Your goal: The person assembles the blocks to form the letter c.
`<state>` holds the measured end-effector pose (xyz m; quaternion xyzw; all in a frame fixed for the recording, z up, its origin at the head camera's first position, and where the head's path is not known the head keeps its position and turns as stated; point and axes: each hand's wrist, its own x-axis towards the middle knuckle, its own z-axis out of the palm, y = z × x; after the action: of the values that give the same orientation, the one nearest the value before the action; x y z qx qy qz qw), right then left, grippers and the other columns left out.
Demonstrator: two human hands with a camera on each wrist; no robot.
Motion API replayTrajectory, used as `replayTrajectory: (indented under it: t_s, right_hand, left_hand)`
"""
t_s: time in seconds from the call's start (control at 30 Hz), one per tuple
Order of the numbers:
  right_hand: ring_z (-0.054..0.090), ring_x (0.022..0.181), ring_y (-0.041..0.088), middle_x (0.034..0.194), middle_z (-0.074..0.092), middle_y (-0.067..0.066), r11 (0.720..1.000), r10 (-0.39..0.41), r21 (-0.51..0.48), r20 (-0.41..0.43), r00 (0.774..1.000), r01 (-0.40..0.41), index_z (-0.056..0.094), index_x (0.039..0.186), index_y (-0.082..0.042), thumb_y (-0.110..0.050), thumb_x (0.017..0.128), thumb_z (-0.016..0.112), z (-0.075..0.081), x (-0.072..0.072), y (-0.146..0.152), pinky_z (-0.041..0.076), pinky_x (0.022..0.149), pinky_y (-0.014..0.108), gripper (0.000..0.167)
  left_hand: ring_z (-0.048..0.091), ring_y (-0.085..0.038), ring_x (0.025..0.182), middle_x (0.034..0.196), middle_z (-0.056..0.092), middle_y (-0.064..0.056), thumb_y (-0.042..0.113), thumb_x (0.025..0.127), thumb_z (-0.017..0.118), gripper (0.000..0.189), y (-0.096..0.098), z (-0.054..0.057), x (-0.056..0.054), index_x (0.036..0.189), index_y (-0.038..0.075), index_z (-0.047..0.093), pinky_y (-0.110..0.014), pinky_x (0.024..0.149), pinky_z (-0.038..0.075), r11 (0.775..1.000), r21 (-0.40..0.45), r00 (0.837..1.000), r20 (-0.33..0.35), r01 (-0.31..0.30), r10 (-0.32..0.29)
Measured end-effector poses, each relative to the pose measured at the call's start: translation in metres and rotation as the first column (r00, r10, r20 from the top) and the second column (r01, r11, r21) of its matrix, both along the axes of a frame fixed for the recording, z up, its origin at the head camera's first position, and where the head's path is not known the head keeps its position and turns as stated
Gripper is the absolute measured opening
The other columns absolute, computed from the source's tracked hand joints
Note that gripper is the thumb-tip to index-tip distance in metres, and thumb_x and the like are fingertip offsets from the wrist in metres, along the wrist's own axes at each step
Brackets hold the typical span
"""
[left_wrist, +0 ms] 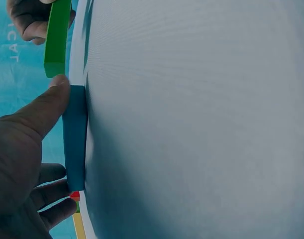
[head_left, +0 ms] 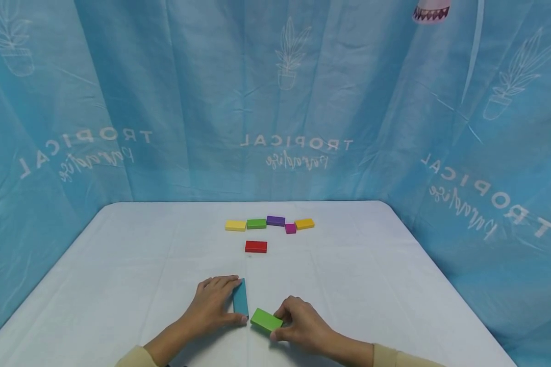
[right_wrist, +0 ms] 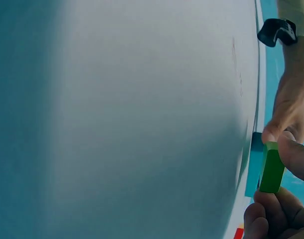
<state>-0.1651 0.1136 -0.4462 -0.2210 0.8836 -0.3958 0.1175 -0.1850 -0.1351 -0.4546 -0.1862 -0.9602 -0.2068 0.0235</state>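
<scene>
A flat blue block (head_left: 241,298) lies lengthwise on the white table, its far end under the fingertips of my left hand (head_left: 213,306) and its near end by the thumb. The left wrist view shows the same hold, with the thumb at one end of the blue block (left_wrist: 75,139) and fingers at the other. Just right of it, my right hand (head_left: 303,324) pinches a light green block (head_left: 266,320) between thumb and fingers. In the right wrist view, the green block (right_wrist: 272,169) is held slightly above the tabletop, near the left thumb.
Farther back, a red block (head_left: 256,247) lies alone. Behind it runs an uneven row: a yellow block (head_left: 235,226), a green block (head_left: 256,224), a purple block (head_left: 276,220), a small magenta block (head_left: 291,229) and an orange-yellow block (head_left: 305,224). Blue curtains (head_left: 220,102) surround the table.
</scene>
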Motion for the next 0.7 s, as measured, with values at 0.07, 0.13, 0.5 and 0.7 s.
replayTrajectory:
  t_s: [0.07, 0.13, 0.5, 0.7]
  right_hand:
    - [0.049, 0.078, 0.005, 0.084, 0.054, -0.009, 1.0, 0.007, 0.009, 0.004, 1.0, -0.007, 0.065, 0.092, -0.014, -0.022, 0.072, 0.085, -0.001, 0.0, -0.001, 0.043, 0.068, 0.022, 0.029]
    - [0.049, 0.078, 0.005, 0.083, 0.054, -0.009, 1.0, 0.013, 0.017, 0.005, 1.0, -0.013, 0.065, 0.092, -0.014, -0.023, 0.072, 0.085, -0.002, 0.0, -0.002, 0.043, 0.068, 0.022, 0.029]
    - [0.047, 0.078, 0.003, 0.083, 0.052, -0.011, 0.998, 0.044, 0.048, 0.04, 0.998, -0.046, 0.064, 0.092, -0.015, -0.021, 0.073, 0.085, -0.004, 0.001, -0.009, 0.043, 0.067, 0.022, 0.029]
    - [0.047, 0.078, 0.002, 0.082, 0.051, -0.012, 0.995, 0.062, 0.075, 0.039, 0.997, -0.065, 0.064, 0.092, -0.016, -0.023, 0.073, 0.085, -0.005, 0.001, -0.012, 0.043, 0.068, 0.021, 0.029]
  left_hand:
    - [0.045, -0.03, 0.125, 0.133, 0.053, -0.008, 0.052, 0.069, 0.082, 0.082, 0.0, 0.001, 0.001, 0.131, 0.007, 0.057, -0.061, 0.103, 0.026, 1.0, 0.006, 1.0, 0.009, 0.005, -0.005]
    - [0.044, -0.031, 0.125, 0.134, 0.053, -0.009, 0.052, 0.07, 0.081, 0.081, 0.0, 0.002, 0.002, 0.132, 0.006, 0.056, -0.061, 0.103, 0.025, 1.0, 0.011, 1.0, 0.017, 0.009, -0.01]
    - [0.042, -0.031, 0.127, 0.136, 0.052, -0.009, 0.054, 0.071, 0.079, 0.082, -0.002, 0.002, 0.003, 0.134, 0.006, 0.055, -0.061, 0.104, 0.024, 1.0, 0.006, 0.999, 0.028, 0.026, -0.026]
    - [0.042, -0.032, 0.127, 0.137, 0.051, -0.009, 0.051, 0.074, 0.078, 0.078, -0.002, 0.001, 0.004, 0.134, 0.006, 0.055, -0.062, 0.104, 0.024, 1.0, 0.01, 0.999, 0.032, 0.029, -0.029]
